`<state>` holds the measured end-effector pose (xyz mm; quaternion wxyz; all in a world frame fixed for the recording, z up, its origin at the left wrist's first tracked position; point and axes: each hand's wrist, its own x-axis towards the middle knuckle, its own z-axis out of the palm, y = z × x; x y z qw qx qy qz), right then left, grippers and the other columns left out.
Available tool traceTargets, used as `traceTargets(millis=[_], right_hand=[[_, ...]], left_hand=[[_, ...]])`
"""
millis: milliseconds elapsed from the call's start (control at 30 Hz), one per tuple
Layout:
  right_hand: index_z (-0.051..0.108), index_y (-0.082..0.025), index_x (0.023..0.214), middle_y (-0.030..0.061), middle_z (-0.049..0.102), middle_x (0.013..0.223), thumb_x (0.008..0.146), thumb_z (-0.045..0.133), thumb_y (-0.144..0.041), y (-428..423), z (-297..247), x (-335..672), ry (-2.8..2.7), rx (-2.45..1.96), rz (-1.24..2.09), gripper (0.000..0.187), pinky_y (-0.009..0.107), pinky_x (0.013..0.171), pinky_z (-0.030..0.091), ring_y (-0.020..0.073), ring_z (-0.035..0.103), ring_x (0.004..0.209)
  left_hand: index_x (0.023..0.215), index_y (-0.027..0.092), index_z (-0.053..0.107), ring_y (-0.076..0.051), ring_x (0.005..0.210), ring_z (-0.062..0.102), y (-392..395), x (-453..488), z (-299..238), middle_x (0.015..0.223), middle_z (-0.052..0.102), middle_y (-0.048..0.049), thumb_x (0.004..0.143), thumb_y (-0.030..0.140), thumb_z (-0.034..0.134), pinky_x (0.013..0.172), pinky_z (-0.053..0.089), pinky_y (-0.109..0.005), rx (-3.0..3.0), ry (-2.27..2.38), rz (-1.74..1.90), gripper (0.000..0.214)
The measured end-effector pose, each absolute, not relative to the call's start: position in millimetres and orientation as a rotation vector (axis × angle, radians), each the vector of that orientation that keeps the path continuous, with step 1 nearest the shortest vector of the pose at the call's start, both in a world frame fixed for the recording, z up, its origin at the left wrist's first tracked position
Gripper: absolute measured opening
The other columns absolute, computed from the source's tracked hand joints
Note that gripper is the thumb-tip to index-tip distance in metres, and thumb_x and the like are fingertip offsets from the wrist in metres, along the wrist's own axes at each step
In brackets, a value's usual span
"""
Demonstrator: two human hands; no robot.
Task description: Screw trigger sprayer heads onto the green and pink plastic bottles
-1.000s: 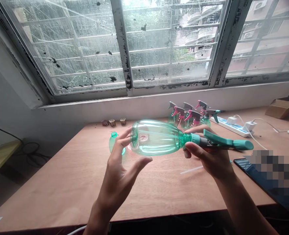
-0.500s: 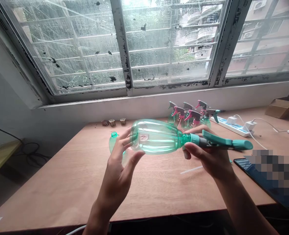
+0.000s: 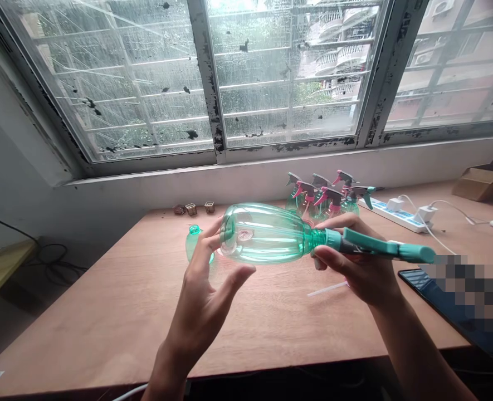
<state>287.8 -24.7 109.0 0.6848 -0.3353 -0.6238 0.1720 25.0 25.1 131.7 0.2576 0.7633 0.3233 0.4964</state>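
A clear green spray bottle [image 3: 267,236] lies sideways in the air above the table, its base to the left. My left hand [image 3: 210,278] cups the base with its fingers behind it; the thumb stands apart from the lower side. At the neck, my right hand [image 3: 361,267] is closed around the collar of the teal and grey trigger sprayer head [image 3: 388,245], which points right. Part of the collar is hidden by my fingers. A smaller green bottle without a sprayer [image 3: 193,242] stands behind my left hand. Beneath my right hand is a whitish tube [image 3: 327,289].
Several spray bottles with pink or green triggers [image 3: 330,197] stand by the wall. Right of them are a white power strip [image 3: 396,214] with plugs and a cardboard box [image 3: 482,182]. A dark tablet-like device [image 3: 434,303] lies at the right. Small brown pots [image 3: 191,209] sit at the back.
My left thumb has come off the bottle and stretched rightward. The trigger sprayer head has turned slightly and shifted a little to the right.
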Motion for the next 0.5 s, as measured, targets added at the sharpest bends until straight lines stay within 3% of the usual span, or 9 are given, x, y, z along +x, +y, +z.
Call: traceTargets(millis=[233,500], right_hand=[[0.072,-0.025,0.107,-0.0049,0.071,0.073,0.089,0.091,-0.018,-26.0,112.6,285.8,-1.483,-0.750,0.292,0.028,0.022,0.053,0.058,0.0134,0.068,0.060],[0.071,-0.026,0.106,-0.0056,0.070,0.066,0.097,0.085,-0.026,-20.1,106.0,289.0,-1.385,-0.703,0.529,0.016,0.026,0.052,0.057,0.0146,0.066,0.057]], left_hand=[[0.123,0.027,0.073,-0.040,0.161,0.041,22.6,28.9,136.1,0.161,0.061,-0.0082,0.104,0.063,0.063,0.129,0.038,-0.065,1.919,0.887,1.369,0.042],[0.123,0.033,0.073,-0.036,0.157,0.048,27.9,27.7,129.7,0.162,0.061,-0.0030,0.104,0.049,0.071,0.131,0.036,-0.063,2.039,0.790,1.422,0.025]])
